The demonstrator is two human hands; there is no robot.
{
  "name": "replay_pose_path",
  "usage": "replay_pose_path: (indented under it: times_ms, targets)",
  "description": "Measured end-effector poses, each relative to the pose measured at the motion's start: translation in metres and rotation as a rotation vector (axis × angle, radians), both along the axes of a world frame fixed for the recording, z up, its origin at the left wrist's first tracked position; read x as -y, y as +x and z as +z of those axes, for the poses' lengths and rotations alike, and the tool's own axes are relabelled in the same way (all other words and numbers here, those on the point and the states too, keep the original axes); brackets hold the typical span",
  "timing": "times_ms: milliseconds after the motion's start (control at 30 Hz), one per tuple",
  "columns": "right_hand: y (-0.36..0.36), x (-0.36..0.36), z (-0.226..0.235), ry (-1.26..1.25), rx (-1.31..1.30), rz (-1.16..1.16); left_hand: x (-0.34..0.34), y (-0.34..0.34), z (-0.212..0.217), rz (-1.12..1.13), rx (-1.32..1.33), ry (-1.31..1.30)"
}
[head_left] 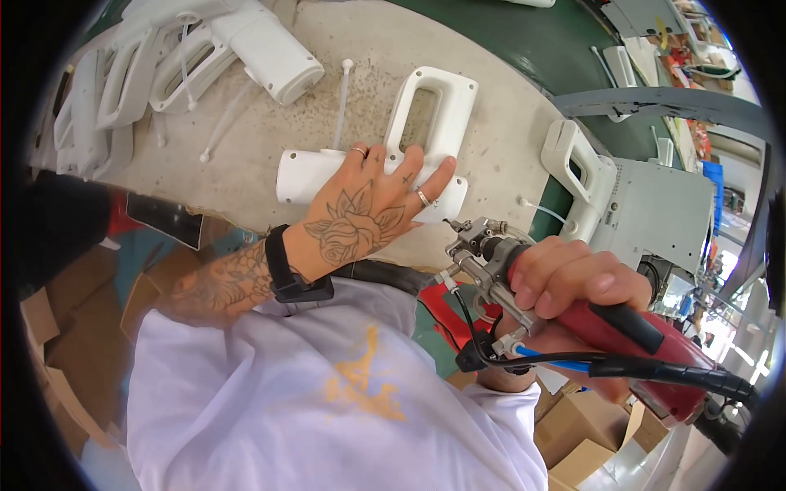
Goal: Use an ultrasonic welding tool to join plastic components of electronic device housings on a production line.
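Observation:
A white plastic gun-shaped housing (449,98) with a looped handle lies on the worktable. My left hand (360,209), tattooed and wearing rings, rests across its lower body with the fingers spread. In my right hand (577,282) is a red power screwdriver (675,360), the fingers wrapped round its body. Its metal head (475,237) points left, with the tip close to the housing's lower right end; whether they touch I cannot tell. A black cable and a blue air tube run along the tool.
More white housings (282,69) are piled at the far left, with thin white stems (344,98) near them. Another housing (581,176) lies on the green belt (536,37) to the right, by a grey metal box (659,217). Cardboard boxes (585,425) stand below.

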State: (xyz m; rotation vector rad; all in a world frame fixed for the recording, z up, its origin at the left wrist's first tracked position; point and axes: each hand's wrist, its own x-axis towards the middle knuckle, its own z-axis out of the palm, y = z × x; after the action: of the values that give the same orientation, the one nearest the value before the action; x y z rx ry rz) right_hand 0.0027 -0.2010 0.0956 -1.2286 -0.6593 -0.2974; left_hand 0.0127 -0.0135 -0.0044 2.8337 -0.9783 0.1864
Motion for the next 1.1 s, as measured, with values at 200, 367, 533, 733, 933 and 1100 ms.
replay_pose_path:
  times_ms: [200, 367, 533, 733, 933, 1100]
  targets:
    - [-0.002, 0.000, -0.004, -0.032, -0.042, -0.021, 0.002, -0.003, -0.001, 0.011, 0.018, -0.001]
    - [0.000, 0.001, 0.013, -0.057, -0.006, 0.014, -0.005, -0.004, 0.003, 0.042, -0.035, -0.032]
    - [-0.022, -0.004, 0.055, -0.017, 0.153, -0.150, -0.012, -0.018, 0.006, 0.034, -0.141, -0.101]
    - [-0.005, 0.003, 0.047, -0.091, 0.079, -0.021, -0.012, -0.019, 0.010, 0.017, -0.172, -0.102]
    - [0.011, -0.012, 0.025, -0.024, 0.064, -0.013, -0.013, -0.019, 0.008, 0.031, -0.199, -0.065]
    - [0.013, -0.009, 0.019, -0.032, 0.010, 0.008, -0.014, -0.018, 0.009, 0.029, -0.189, -0.075]
